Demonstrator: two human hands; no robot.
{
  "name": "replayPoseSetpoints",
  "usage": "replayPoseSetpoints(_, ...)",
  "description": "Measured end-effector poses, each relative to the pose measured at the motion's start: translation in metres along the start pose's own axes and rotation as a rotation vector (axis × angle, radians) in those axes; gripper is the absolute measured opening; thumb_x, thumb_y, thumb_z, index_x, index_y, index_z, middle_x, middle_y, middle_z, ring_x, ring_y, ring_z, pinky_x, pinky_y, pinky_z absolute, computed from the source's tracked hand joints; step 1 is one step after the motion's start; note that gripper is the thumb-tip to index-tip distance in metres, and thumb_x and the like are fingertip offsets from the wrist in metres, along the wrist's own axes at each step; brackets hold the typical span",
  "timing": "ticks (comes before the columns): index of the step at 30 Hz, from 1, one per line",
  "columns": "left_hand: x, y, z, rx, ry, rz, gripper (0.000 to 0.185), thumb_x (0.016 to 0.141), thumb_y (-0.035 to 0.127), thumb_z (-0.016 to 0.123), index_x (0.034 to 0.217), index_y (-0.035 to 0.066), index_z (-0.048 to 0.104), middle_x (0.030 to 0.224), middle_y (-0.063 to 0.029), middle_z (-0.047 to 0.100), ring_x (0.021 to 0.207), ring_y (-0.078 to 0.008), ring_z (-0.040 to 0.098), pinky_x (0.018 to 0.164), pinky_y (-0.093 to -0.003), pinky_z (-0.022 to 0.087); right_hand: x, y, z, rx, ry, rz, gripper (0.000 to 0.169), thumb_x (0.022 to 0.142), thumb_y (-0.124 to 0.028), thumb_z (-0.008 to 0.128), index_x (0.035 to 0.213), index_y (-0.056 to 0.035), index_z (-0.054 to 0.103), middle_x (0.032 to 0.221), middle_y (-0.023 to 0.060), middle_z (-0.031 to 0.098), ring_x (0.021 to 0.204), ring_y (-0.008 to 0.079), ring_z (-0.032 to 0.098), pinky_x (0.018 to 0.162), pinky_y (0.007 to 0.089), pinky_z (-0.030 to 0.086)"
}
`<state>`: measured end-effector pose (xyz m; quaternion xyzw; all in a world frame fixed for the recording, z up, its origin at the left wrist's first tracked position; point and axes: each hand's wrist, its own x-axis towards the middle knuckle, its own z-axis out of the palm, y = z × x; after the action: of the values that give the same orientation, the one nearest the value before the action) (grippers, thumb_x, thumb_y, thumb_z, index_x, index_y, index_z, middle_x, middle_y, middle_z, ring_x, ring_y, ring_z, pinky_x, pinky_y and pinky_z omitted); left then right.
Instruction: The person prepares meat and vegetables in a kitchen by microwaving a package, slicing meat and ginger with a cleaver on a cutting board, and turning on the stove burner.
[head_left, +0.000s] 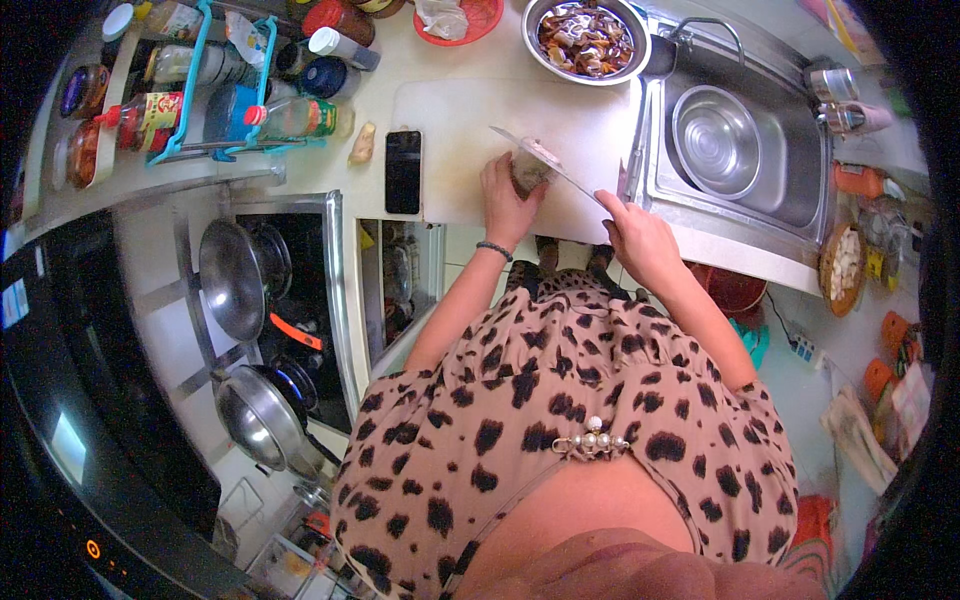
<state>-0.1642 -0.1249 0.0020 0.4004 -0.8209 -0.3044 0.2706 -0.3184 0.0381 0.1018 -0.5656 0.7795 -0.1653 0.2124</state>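
My left hand (506, 199) grips a roundish, rough-skinned brown root vegetable (529, 174), probably taro, with its fingers along one side and thumb on the other. A pale pinkish patch shows at its far end. In my right hand (643, 244) is a kitchen knife (577, 184), its handle mostly hidden by my fingers. The blade slants across the vegetable; whether it has cut in, I cannot tell. Beneath both lies a white cutting board (450, 112) on the counter.
Left of the board are a black-screened phone (403, 172) and a ginger piece (362, 144). A steel bowl of dark soaked food (586, 41) stands behind, beside the sink (795, 169) holding a metal basin (716, 142). Pans (232, 281) sit on the stove, bottles (300, 118) in a rack.
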Motion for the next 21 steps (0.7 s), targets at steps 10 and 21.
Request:
replayPoseSetpoints(10,0.016,0.009,0.006,-0.026,0.026,0.044,0.038,0.072,0.006,0.065,0.104,-0.003,0.048,0.111,-0.0201,0.048,0.107,-0.0380,0.044,0.091,-0.0460,0.039,-0.005,-0.005,-0.014,-0.011,-0.043,0.042,0.039,0.089,-0.014,0.055,0.126,-0.0157,0.045,0.079,0.0177,0.059,0.071,0.0397,0.060,0.062,0.0495,0.048)
replayPoseSetpoints(21,-0.001,-0.011,-0.058,-1.292,0.238,-0.798,0.040,0.099,0.032,0.041,0.065,0.017,0.029,0.059,0.0032,0.024,0.052,-0.0106,0.022,0.052,-0.0271,0.023,-0.010,0.002,-0.011,0.199,0.043,0.046,0.039,0.087,-0.012,0.058,0.125,-0.0125,0.048,0.082,0.0196,0.062,0.075,0.0389,0.061,0.067,0.0476,0.048)
